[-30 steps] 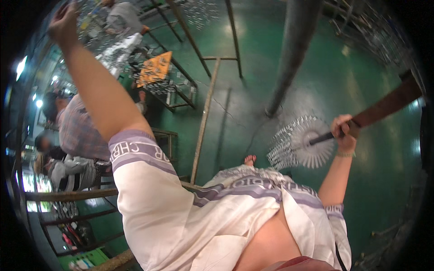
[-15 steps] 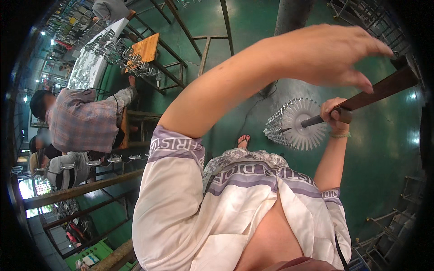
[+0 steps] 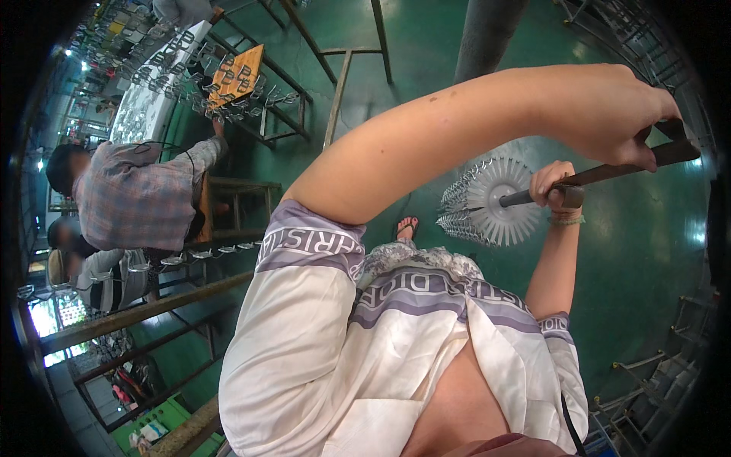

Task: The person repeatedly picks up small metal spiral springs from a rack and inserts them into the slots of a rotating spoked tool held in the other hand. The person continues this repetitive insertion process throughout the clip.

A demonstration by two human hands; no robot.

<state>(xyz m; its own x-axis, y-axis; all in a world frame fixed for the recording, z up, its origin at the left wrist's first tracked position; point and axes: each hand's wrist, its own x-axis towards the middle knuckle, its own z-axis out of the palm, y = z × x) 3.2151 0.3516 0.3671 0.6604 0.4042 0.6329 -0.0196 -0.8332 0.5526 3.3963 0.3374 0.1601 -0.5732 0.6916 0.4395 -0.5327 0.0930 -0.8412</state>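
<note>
Green workshop floor (image 3: 655, 251) below, both your left hand (image 3: 609, 114) and right hand (image 3: 556, 186) clench the stiff, probably heavy rod (image 3: 609, 169); grip well behind its spiky wire disc (image 3: 487, 202).

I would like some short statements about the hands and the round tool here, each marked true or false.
1. Both hands grip one long dark handle. True.
2. The round white wheel of metal spikes sits at the handle's lower end. True.
3. The left hand holds the handle right beside the wheel. False: the right hand is next to the wheel; the left grips farther up.
4. The floor is grey concrete. False: it is glossy green.
5. A person in a plaid shirt works at a rack on the left. True.
</note>
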